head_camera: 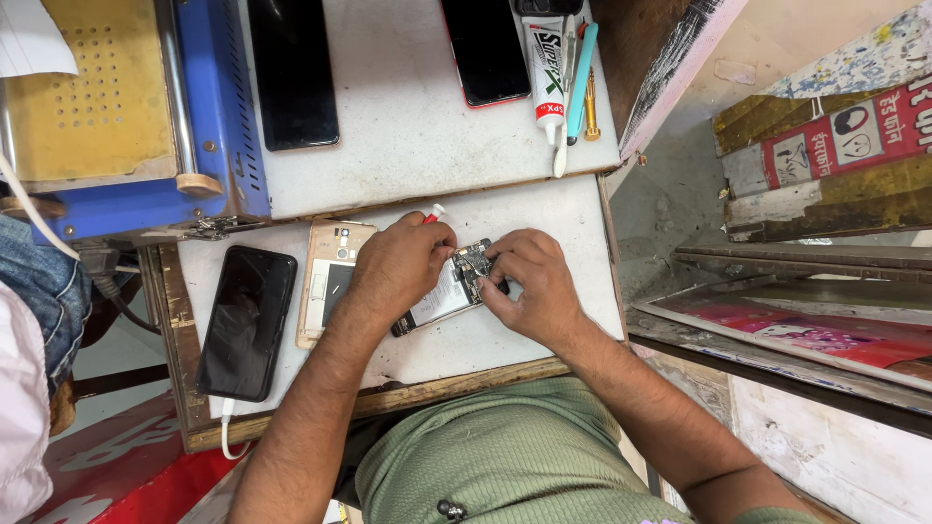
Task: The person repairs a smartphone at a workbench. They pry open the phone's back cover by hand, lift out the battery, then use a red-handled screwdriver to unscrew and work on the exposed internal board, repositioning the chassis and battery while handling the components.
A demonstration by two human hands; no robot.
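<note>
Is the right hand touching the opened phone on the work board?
Touching. The head view shows the right hand with its fingertips pressed on the top end of the opened phone, no gap visible; the left hand rests on it too.

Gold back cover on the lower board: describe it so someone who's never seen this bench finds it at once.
Start at the white lower board in front of the person. Near its left side lies a black phone, screen up, with a white cable at its bottom end. The gold back cover lies between that phone and the left hand: the only gold piece there, an empty shell with a dark rectangular opening.
</note>
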